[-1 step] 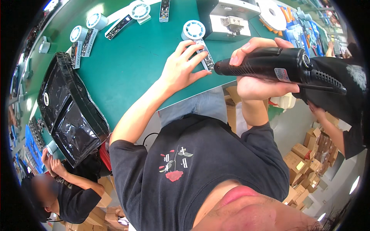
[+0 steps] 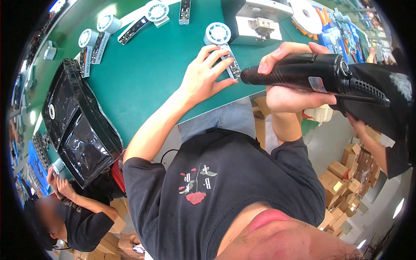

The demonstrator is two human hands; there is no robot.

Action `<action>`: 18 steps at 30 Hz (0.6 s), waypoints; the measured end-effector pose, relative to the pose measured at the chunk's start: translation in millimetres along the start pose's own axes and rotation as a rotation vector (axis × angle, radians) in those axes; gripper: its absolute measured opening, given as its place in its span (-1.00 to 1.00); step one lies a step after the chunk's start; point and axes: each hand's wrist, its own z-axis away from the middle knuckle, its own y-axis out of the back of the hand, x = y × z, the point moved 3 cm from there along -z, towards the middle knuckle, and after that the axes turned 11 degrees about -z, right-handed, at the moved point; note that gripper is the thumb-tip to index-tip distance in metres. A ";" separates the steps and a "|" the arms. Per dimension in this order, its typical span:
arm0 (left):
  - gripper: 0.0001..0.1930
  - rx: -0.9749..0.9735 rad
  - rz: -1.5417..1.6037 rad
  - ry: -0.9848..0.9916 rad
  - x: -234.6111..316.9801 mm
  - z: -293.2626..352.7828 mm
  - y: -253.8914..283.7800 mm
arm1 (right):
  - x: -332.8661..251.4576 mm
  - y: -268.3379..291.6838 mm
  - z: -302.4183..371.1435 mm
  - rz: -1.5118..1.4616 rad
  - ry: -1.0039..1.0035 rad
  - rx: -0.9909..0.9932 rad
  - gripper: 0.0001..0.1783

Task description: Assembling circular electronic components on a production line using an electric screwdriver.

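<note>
A handheld fan part lies on the green table mat, its pale blue round grille at the far end. Along its short handle runs an exposed circuit board. My left hand reaches over this handle, fingers curled on it and thumb by the near end, holding it down. In my right hand is a black electric screwdriver, held nearly level. Its nose points left, right beside the near end of the circuit board. Whether the bit touches a screw cannot be made out.
Several similar fan parts lie along the far left of the green mat. A grey-and-white machine stands beyond my right hand. A shiny black bag is at left. Other people work at both sides; cardboard boxes fill the right floor.
</note>
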 end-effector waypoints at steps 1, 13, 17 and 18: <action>-0.39 -0.002 0.001 0.001 -0.3 0.7 -0.5 | 1.1 0.7 0.0 -0.008 0.007 -0.040 0.18; -0.43 -0.021 -0.037 -0.043 0.5 -0.1 -0.2 | 11.4 7.2 1.9 -0.322 0.176 -0.238 0.30; -0.40 0.009 0.015 0.003 1.9 0.8 -1.3 | -9.9 33.8 -59.3 -0.279 0.174 -0.099 0.15; -0.40 0.003 0.020 0.015 1.1 1.6 -1.7 | -15.4 50.3 -79.5 -0.253 0.201 -0.021 0.11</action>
